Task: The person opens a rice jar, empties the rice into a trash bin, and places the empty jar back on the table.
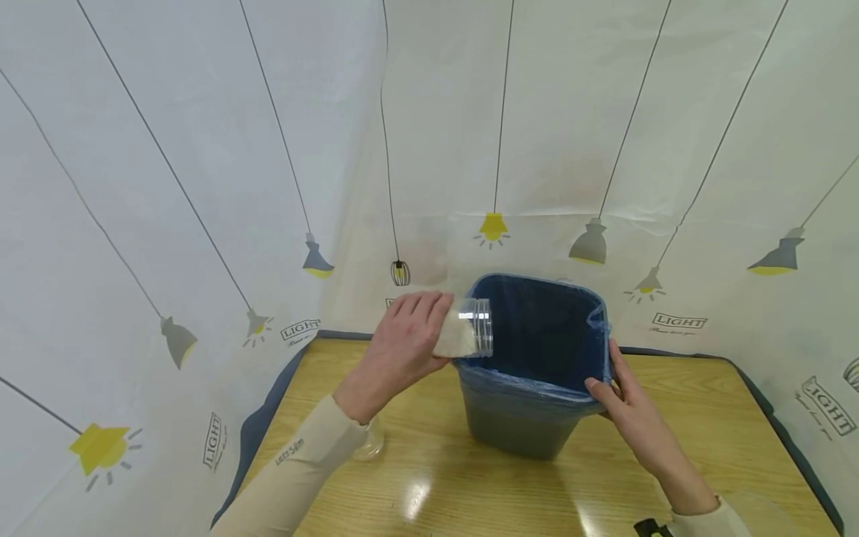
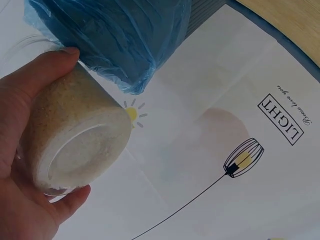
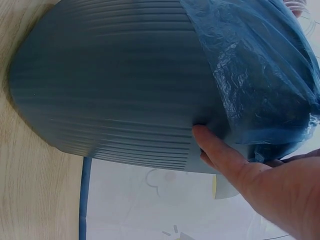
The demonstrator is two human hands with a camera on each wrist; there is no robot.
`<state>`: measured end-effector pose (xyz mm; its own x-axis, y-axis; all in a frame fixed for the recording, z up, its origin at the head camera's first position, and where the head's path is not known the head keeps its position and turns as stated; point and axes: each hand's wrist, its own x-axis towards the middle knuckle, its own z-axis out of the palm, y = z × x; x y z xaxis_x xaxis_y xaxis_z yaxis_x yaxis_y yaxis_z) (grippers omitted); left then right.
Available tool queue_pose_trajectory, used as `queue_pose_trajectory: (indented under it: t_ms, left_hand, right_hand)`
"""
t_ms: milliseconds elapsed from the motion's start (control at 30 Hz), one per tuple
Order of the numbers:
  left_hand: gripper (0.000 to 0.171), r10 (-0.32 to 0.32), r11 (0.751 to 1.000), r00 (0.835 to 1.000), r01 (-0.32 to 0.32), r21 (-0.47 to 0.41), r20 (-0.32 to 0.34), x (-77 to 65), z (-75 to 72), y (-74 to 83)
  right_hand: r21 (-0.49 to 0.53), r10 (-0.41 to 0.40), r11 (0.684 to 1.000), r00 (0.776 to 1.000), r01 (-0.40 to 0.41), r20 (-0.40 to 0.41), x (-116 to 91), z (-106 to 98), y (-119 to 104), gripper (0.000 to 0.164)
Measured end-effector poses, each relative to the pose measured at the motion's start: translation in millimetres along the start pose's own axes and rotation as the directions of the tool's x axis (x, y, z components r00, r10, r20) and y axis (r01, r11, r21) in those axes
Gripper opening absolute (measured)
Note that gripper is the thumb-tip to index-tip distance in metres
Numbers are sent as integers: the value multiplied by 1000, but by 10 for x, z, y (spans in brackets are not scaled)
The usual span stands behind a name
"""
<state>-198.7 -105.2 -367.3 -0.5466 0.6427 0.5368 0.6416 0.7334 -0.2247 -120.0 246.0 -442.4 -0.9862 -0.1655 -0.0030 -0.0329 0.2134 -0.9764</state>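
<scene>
My left hand [image 1: 409,332] grips a clear jar [image 1: 463,328] lying nearly on its side, its open mouth at the left rim of a grey trash bin [image 1: 517,425]. Pale grains, rice-like, fill much of the jar, whose base [image 2: 85,150] faces the left wrist camera. A blue plastic bag [image 1: 530,384] lines the bin and folds over its rim. On the right, my right hand [image 1: 634,418] holds the bin by its rim, thumb on the upper edge. In the right wrist view a finger [image 3: 220,150] lies against the bin's ribbed side. The bin's bottom inside is too dark to make out.
The bin stands on a wooden table [image 1: 403,492]. A small clear round object [image 1: 370,441] is partly hidden behind my left sleeve. White sheeting [image 1: 429,149] printed with lamps surrounds the table's back and sides. A dark wristband [image 1: 651,528] shows near my right sleeve.
</scene>
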Motion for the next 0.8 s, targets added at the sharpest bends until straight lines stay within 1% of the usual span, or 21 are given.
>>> queue_pose_trajectory:
  t_ms: [200, 533, 800]
  left_hand:
    - [86, 12, 1000, 1000, -12, 19, 14, 27, -8, 3]
    - [84, 53, 996, 998, -51, 72, -19, 43, -28, 7]
    - [87, 73, 991, 997, -73, 109, 1, 58, -26, 7]
  right_hand:
    - [10, -8, 1000, 1000, 8, -4, -14, 9, -6, 82]
    - [-11, -5, 1000, 1000, 5, -14, -4, 8, -10, 81]
    - [-17, 3, 1000, 1000, -3, -14, 0, 3, -8, 81]
